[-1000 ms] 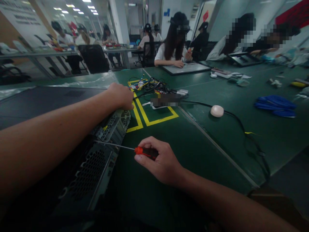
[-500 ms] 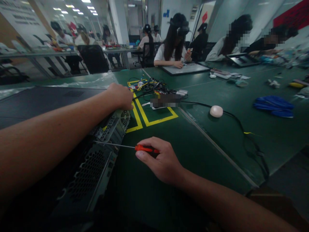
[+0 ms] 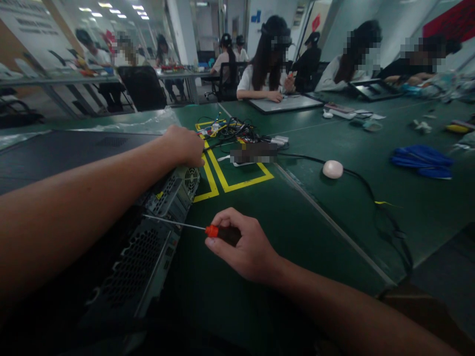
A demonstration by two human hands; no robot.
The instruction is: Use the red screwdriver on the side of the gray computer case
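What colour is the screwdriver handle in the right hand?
The screwdriver handle is orange-red at its front end and dark behind; see the head view.

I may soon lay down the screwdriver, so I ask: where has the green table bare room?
One bare patch lies between the table seam and the black cable; another, between that cable and the blue bundle. A narrower strip lies between the yellow tape and the right hand. Crowded: the cable tangle right of the left hand.
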